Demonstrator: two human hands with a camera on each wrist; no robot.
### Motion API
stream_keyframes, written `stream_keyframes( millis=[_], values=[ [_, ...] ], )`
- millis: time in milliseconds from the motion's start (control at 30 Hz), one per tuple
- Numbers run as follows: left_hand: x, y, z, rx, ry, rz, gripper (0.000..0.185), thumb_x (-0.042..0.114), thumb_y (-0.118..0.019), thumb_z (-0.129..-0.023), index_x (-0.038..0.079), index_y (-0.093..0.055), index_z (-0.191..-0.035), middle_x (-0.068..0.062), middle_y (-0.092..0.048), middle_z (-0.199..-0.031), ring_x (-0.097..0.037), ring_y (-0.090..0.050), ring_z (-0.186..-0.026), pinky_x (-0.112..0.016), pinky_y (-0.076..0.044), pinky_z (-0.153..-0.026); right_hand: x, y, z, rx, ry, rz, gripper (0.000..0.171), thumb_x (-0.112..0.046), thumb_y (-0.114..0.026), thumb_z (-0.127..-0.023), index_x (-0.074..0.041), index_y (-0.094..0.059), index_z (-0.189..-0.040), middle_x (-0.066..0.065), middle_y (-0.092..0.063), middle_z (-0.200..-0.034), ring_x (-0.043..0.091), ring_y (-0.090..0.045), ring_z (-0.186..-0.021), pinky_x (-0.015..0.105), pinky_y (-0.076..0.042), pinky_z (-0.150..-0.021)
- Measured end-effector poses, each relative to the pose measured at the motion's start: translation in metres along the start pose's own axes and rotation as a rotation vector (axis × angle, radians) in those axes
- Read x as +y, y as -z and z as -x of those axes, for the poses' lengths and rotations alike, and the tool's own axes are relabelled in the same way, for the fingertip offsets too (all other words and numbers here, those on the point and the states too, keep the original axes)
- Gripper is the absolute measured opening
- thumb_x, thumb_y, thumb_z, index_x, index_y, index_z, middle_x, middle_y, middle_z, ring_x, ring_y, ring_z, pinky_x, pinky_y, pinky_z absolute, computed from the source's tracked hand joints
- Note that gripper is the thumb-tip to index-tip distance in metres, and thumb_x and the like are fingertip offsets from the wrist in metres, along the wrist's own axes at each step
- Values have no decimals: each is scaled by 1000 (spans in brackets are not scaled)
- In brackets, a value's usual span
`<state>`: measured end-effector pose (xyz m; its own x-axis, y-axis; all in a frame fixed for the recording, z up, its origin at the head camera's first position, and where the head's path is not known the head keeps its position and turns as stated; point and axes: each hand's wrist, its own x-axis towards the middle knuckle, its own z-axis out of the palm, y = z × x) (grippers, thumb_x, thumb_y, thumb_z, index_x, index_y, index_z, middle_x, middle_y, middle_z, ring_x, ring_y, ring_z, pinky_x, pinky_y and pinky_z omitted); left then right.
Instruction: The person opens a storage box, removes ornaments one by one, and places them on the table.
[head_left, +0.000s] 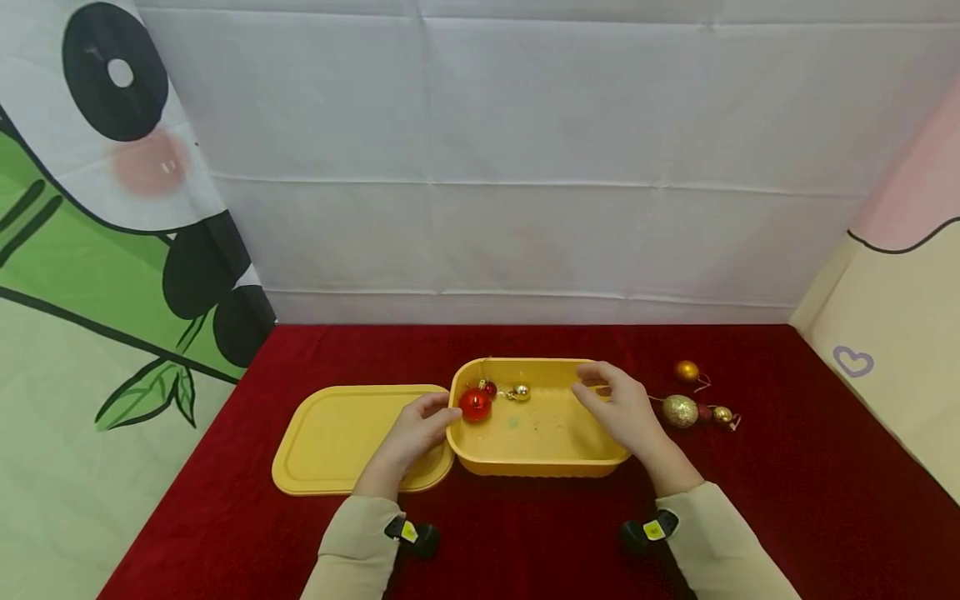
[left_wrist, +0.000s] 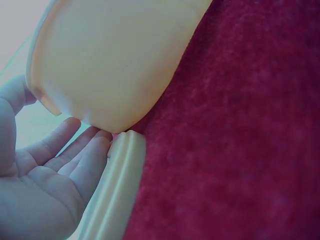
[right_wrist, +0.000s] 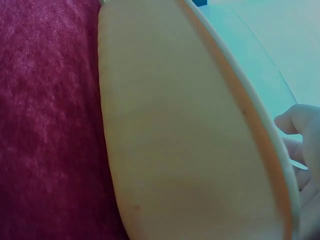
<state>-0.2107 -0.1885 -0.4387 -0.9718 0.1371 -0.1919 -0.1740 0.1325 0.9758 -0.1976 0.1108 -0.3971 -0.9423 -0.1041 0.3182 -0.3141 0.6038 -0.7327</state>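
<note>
Pinching box, lower centre, with left hand, right hand wide; likely packing, next probably needing reach to lower-right baubles.

Left of centre in the head view, the left hand hides part of the yellow lid; both sleeves run off the bottom edge. The right wrist view's right edge cuts off the right hand.

A red cloth meets a pale backdrop.
</note>
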Motion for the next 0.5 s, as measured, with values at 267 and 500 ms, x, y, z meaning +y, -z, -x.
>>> stream_keyframes(
  millis=[267, 500],
  values=[
    [0, 2, 1, -8, -6, -11, 48, 20, -61, -91, 0, -49, -133, -19, -55, -129, -27, -60, -111, -37, -53, -92, -8, -12, -4, -44, 20, 3, 35, -19, -67, -88, 0, -62, -118, 15, -65, -114, 29, -62, -103, 47, -52, -88],
    [0, 2, 1, -21, -6, -4, 48, 20, -61, -92, -1, -48, -133, -18, -54, -132, -27, -59, -112, -36, -53, -93, -14, -24, -7, -93, 46, 2, 37, -19, -67, -88, 1, -61, -118, 17, -65, -114, 31, -62, -102, 49, -52, -87]
  ],
)
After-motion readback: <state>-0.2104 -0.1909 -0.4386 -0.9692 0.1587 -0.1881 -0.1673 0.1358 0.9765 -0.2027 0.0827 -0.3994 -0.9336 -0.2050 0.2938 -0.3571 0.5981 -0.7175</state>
